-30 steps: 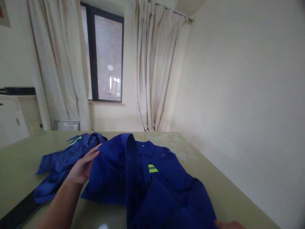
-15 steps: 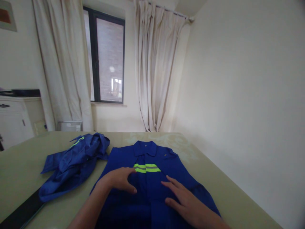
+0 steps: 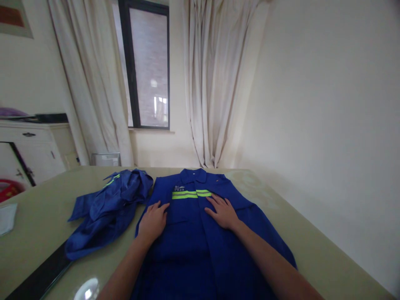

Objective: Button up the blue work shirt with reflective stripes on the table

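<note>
The jacket (image 3: pixel 184 241) is lying front up on the table (image 3: pixel 321 254), in the near middle, its collar (image 3: pixel 193 176) pointing to the far edge. A yellow-green stripe (image 3: pixel 185 194) is running across its chest, with white lettering (image 3: pixel 179 188) showing above the stripe's left part. The left hand (image 3: pixel 152 221) is resting palm down on the jacket's left side, its fingers spreading wide, just short of the stripe's left end. The right hand (image 3: pixel 223 211) is lying palm down on the right half of the chest, its fingers fanning wide and their tips reaching the stripe's right end. Left of the jacket, a second jacket (image 3: pixel 115 208) is lying crumpled, its near end covering part of a black strip (image 3: pixel 40 273). Beyond the table, two curtains (image 3: pixel 215 83) are hanging beside a window (image 3: pixel 150 66), and a cabinet (image 3: pixel 40 143) is standing far left.
</note>
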`<state>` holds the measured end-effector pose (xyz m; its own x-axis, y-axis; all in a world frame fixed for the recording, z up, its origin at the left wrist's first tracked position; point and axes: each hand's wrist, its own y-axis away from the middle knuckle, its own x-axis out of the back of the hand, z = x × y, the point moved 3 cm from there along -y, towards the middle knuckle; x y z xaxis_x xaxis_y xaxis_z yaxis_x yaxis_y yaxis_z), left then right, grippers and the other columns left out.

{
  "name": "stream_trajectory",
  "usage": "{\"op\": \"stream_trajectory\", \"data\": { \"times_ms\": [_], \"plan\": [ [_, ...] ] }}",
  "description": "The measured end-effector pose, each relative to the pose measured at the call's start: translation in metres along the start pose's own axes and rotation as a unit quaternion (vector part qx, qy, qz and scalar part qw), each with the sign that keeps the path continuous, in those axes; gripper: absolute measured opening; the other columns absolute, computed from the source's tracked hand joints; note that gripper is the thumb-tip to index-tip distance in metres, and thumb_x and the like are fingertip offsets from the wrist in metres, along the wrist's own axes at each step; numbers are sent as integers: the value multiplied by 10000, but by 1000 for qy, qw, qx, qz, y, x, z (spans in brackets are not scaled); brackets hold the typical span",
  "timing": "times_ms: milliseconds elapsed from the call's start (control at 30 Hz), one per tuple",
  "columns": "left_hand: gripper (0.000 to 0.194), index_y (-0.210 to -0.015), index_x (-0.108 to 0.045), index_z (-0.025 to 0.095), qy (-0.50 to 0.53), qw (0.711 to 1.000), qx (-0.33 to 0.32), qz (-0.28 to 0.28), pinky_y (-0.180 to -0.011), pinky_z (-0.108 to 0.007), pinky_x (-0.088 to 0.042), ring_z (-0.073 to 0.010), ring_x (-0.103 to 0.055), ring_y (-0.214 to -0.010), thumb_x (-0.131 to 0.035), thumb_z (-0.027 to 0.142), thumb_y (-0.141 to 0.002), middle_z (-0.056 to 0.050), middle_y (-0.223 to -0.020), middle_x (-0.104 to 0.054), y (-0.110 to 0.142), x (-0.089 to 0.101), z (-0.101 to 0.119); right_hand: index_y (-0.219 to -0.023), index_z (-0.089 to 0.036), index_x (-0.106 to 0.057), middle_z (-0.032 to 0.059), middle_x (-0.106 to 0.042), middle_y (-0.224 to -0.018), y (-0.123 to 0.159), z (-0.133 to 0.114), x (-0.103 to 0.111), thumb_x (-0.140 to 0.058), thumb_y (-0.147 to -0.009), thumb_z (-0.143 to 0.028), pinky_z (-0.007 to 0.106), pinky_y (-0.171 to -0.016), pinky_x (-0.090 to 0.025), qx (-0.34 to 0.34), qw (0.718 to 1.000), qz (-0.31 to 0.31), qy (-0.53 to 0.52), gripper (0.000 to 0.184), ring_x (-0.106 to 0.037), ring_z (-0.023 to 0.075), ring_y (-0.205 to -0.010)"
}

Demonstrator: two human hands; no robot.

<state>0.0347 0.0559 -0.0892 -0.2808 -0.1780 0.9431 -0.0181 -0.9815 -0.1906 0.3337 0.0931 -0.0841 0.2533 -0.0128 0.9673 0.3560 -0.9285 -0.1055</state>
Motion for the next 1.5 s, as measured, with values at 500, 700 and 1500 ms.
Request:
{"op": "stream_trajectory", "data": {
  "times_ms": [500, 700, 1500],
  "plan": [
    [287, -1057, -696, 170, 516, 803, 36, 297, -803, -296, -552, -173, -667, -900, -588, 331, -845, -45, -1077, -728, 3, 142, 6, -1499, -225, -426, 111, -422, -1550, -14, 8, -5, -279, -1002, -586, 433, -1191, -204, 38, 997, 35, 59, 631, -346, 245, -1445],
    [449, -1331, -618, 291, 263, 855, -311, -319, -1004, -398, -506, -252, -655, -1142, -568, 425, -905, -39, -1278, -696, 64, 94, 144, -1480, 7, -387, 284, -325, -1554, 2, 94, 91, -543, -886, -263, 544, -1205, -77, -207, 935, 188, 219, 671, -221, 376, -1484],
    [689, -1571, -249, 250, 18, 947, -225, -229, -1154, -717, -145, -377, -132, -1517, -455, 428, -938, -179, -1631, -238, 105, 2, 169, -1515, -256, -403, 99, -366, -1584, 46, 28, 8, -283, -1004, -568, 466, -1142, -247, -84, 994, 37, 66, 610, -354, 300, -1422]
  ]
}}
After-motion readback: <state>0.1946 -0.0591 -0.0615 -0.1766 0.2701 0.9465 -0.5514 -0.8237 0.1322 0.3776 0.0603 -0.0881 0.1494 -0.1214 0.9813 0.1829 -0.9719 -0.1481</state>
